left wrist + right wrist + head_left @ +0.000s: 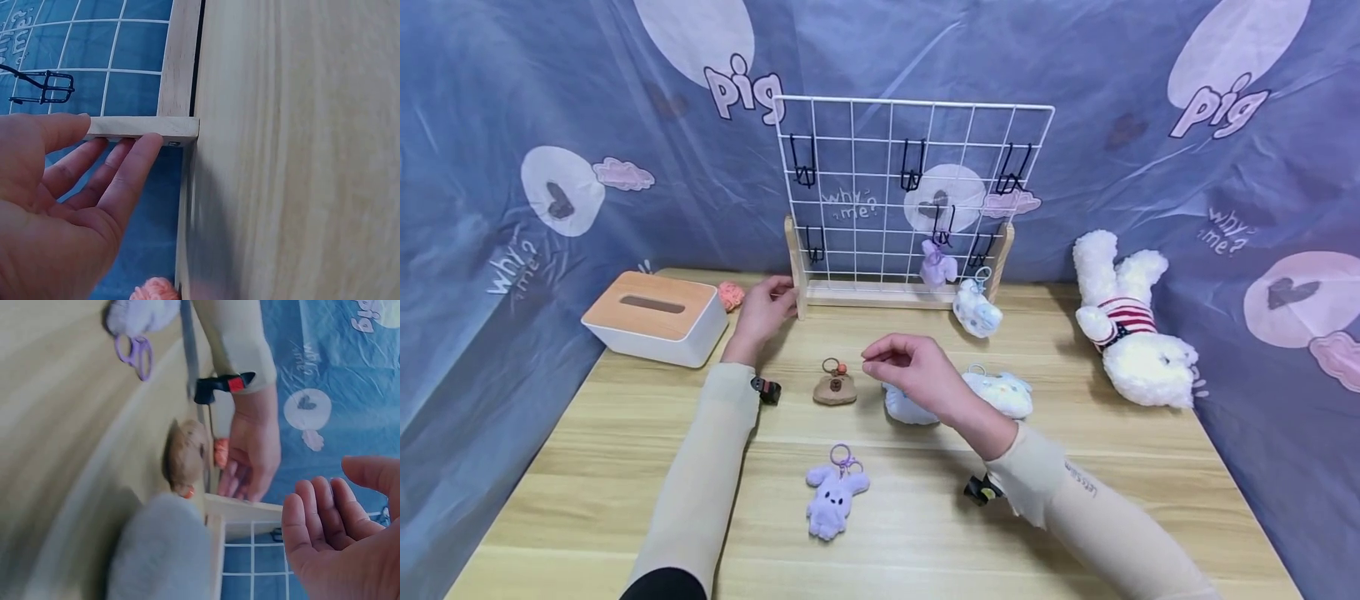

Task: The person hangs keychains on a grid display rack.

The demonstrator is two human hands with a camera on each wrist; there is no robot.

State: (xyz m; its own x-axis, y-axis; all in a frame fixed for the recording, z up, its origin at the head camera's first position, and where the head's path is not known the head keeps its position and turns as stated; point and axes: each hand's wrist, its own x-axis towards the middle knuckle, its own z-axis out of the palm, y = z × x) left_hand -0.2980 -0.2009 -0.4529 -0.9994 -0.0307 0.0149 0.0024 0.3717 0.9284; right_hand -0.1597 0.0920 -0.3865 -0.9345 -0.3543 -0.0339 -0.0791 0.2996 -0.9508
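Note:
My left hand (766,310) holds the left wooden post (137,127) of the white wire grid rack (891,200), thumb on one side and fingertips on the other. Loosely bent, the fingers of my right hand (917,372) hold nothing above the table. Left of that hand lies a brown plush keychain (835,390) with a ring. A white-and-blue plush (907,408) is partly hidden below the right hand, and another such plush keychain (1003,395) lies beyond the wrist. Nearer the front is a purple bunny keychain (830,502).
Black hooks (912,171) hang on the grid. A purple plush (937,265) and a white-and-blue plush keychain (977,310) are at its lower right. A tissue box (651,321) and a coral-coloured item (730,296) stand left, a white plush toy (1138,325) right.

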